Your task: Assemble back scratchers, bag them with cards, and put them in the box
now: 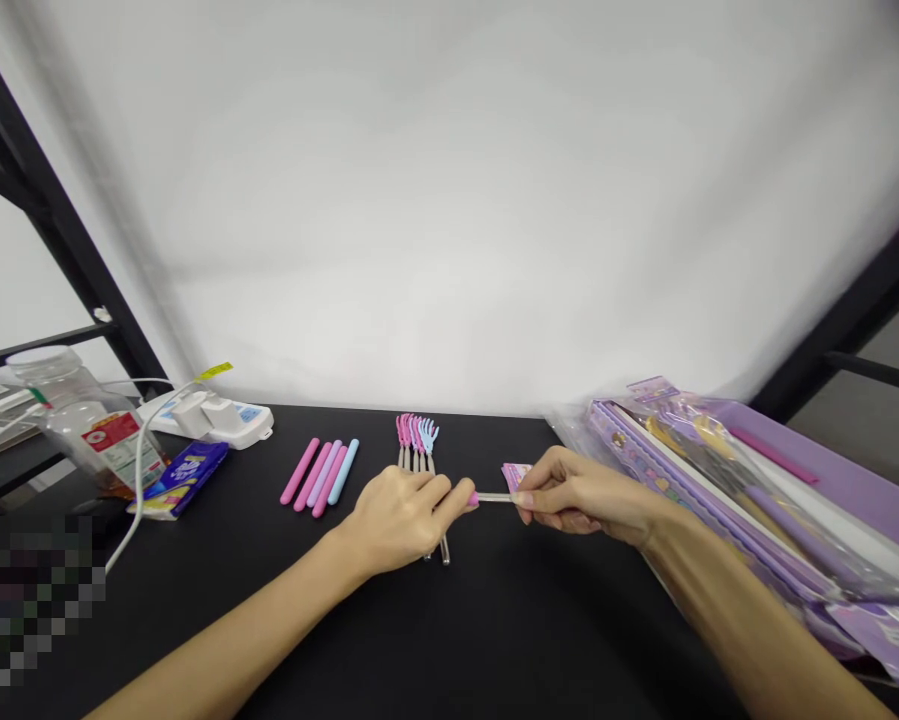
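Observation:
Between my two hands a thin metal rod with a pink end [498,497] lies level above the black table. My left hand [406,515] is closed round the pink end, palm down. Fingers and thumb of my right hand [580,492] pinch the rod's other end, which they hide. Behind and beneath my left hand, several back scratchers [417,436] with pink, purple and blue claw heads lie side by side, partly covered. Left of them rest several slim pink, purple and blue handle sleeves [320,478]. A small pink printed packet [516,475] shows behind my right hand.
On the right is a purple box [786,440] with plastic-wrapped items [734,500]. At left stand a clear jar [96,425], a white power strip [250,425] with plugs and cable, and a purple snack packet [186,480]. A white wall [449,220] closes the back.

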`<state>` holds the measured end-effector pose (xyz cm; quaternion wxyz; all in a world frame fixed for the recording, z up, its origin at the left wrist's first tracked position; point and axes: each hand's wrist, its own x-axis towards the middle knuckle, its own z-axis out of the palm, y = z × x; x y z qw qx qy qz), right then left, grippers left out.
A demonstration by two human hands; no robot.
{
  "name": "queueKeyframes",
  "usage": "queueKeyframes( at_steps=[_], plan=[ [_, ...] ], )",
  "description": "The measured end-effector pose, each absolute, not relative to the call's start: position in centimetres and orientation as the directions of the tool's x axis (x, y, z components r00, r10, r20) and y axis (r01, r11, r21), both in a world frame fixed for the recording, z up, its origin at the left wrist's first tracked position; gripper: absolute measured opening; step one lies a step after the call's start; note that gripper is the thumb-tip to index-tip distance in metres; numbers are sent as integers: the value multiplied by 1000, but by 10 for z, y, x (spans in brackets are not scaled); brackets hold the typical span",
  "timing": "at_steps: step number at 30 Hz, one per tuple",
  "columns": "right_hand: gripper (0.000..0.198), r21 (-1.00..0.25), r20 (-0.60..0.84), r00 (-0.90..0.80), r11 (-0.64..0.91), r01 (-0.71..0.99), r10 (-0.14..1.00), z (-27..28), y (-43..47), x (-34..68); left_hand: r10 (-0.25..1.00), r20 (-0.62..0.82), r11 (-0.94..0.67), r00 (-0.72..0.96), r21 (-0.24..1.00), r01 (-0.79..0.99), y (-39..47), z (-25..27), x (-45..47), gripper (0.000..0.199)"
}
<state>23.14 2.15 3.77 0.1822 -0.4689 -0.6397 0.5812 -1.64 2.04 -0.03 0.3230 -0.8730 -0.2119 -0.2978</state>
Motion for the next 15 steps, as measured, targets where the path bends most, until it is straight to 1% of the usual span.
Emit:
queueKeyframes(
  at_steps=[2,3,5,8,10,11,13,15],
  plan=[
    [32,-913,-288,-478,-87,398,830,38,20,228,224,650,-701,726,-410,583,20,3,-12,20],
    [32,-907,-252,-460,-42,419,852,38,19,226,260,636,-695,726,-399,598,20,5,-11,21],
    [31,-865,-141,-432,102,491,891,40,16,223,333,586,-688,738,-385,616,21,7,-11,23],
    [32,-759,22,-429,294,580,903,45,17,228,418,502,-712,757,-336,616,32,12,-29,26],
    [33,-722,83,-401,332,607,913,50,19,238,471,492,-707,732,-286,647,42,19,-48,25],
    [33,-714,99,-378,330,618,920,52,21,244,489,513,-686,705,-273,675,46,22,-57,23],
    [34,-703,113,-348,322,634,931,54,24,253,528,548,-630,649,-260,732,48,28,-65,22],
    [35,-694,118,-351,330,640,929,52,25,258,528,549,-622,648,-269,735,43,30,-59,23]
  ],
)
